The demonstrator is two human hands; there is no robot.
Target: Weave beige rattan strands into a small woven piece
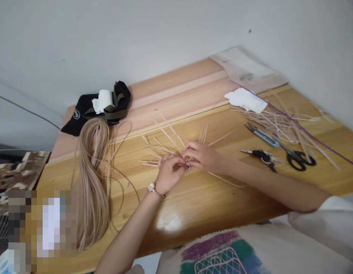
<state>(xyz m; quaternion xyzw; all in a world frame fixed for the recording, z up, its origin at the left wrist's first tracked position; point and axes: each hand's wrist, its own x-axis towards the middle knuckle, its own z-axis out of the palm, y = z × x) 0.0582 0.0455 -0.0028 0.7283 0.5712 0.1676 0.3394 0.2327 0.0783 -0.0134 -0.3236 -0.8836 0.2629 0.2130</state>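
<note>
Both hands meet over a small woven piece of pale strips (174, 133), whose loose ends fan outward across the wooden table. My left hand (171, 171), with a watch on its wrist, pinches the weave near its middle, thumb and forefinger together. Right against it, my right hand (203, 156) has its fingers curled down on the same strips. The centre of the weave is mostly hidden under the fingers. Some ends stick out beyond my right hand, one of them curving toward the table's front.
To the left lies a large bundle of tan strands (92, 190). Behind it are a black bag (85, 110) and a white paper roll (104, 99). On the right lie black scissors (300, 160), blue snips (263, 135), a black-handled tool (262, 155), cut strips (267, 118) and white tissue (246, 99).
</note>
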